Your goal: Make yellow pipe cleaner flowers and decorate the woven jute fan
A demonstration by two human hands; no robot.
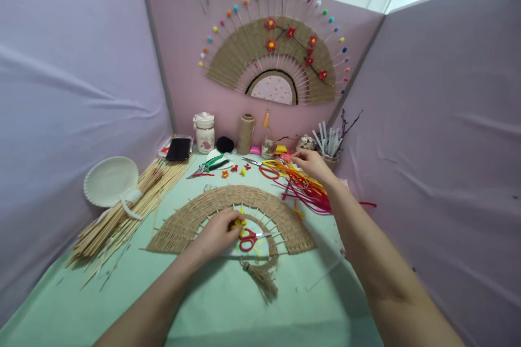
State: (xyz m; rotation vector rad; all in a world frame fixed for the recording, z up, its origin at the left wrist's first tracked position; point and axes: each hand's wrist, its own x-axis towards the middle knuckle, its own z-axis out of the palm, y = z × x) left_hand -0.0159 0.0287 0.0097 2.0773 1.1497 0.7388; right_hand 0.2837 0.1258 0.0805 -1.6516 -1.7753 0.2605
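Note:
A woven jute fan [191, 219] lies flat on the green table, with thin sticks showing at its inner arc. My left hand [220, 233] rests on its middle, fingers pinched on a small yellow pipe-cleaner piece [239, 223]. Red-handled scissors [249, 239] lie just right of that hand. My right hand [310, 165] reaches far back right, fingers curled down into a heap of red, orange, yellow and pink pipe cleaners [303, 187]; what it grips is hidden. A jute tassel [264, 281] trails from the fan's base.
A bundle of bamboo sticks [122, 211] and a white paper plate [109, 180] lie at left. Green-handled pliers [211, 164], small red flowers [234, 169], a phone [178, 148], a jar [204, 131], a twine spool [246, 133] and a stick cup [329, 146] line the back. A finished fan [277, 54] hangs on the wall.

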